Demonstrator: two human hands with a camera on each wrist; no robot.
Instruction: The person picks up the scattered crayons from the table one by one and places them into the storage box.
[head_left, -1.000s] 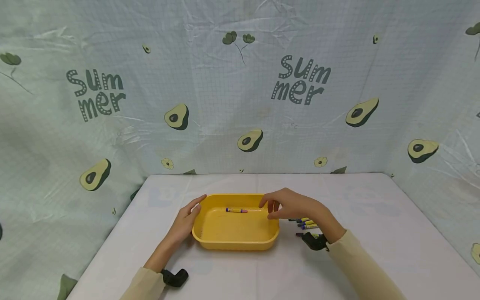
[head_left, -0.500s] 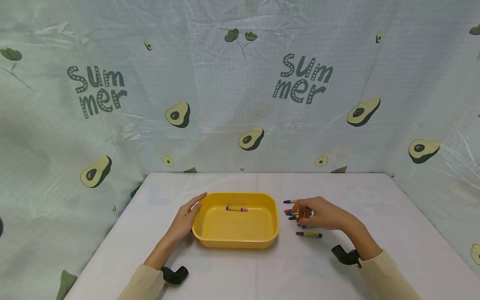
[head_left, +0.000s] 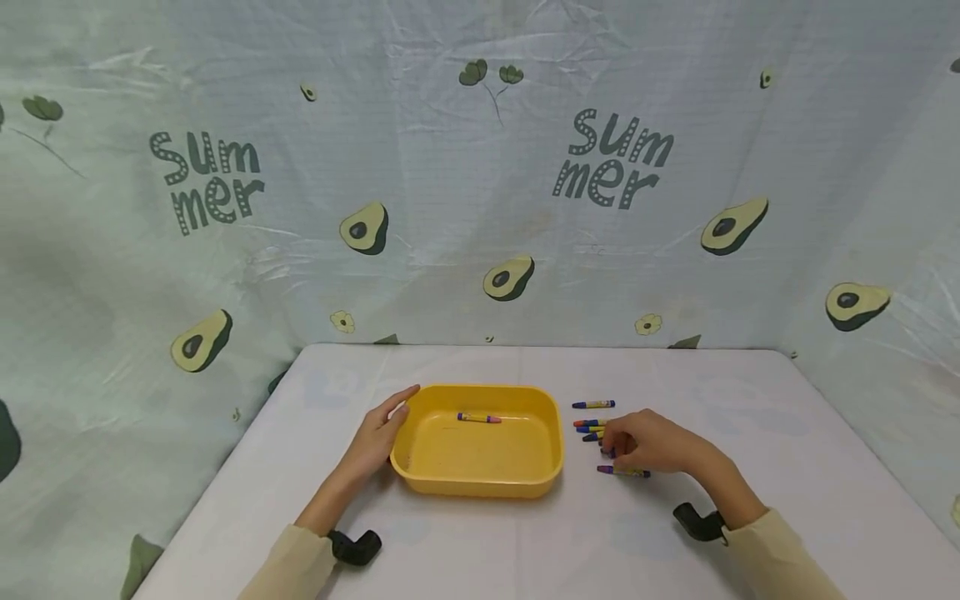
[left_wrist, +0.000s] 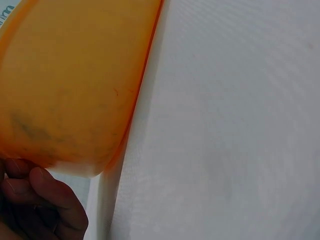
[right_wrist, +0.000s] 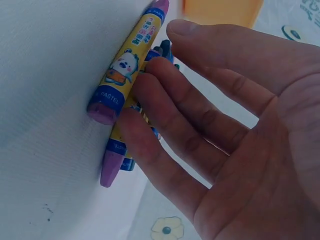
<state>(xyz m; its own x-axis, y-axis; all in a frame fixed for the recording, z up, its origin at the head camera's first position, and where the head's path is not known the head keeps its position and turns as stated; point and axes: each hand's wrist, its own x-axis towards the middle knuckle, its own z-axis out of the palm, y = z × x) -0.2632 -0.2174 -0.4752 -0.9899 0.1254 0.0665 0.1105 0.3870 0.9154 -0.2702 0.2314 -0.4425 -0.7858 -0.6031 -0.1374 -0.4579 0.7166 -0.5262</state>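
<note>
Purple crayon [right_wrist: 129,62] is lying right at the fingertips of my right hand [head_left: 651,442], which is curving loosely and not gripping anything. It's looking round, so I think a bump from my fingers could be sending it rolling. Other crayons [head_left: 589,429] are crowding just past that hand, so I might be grabbing two by mistake. My left hand [head_left: 369,446] is holding the yellow tray [head_left: 472,488], left of my right hand, and one pink-tipped crayon [head_left: 478,417] is resting inside.
</note>
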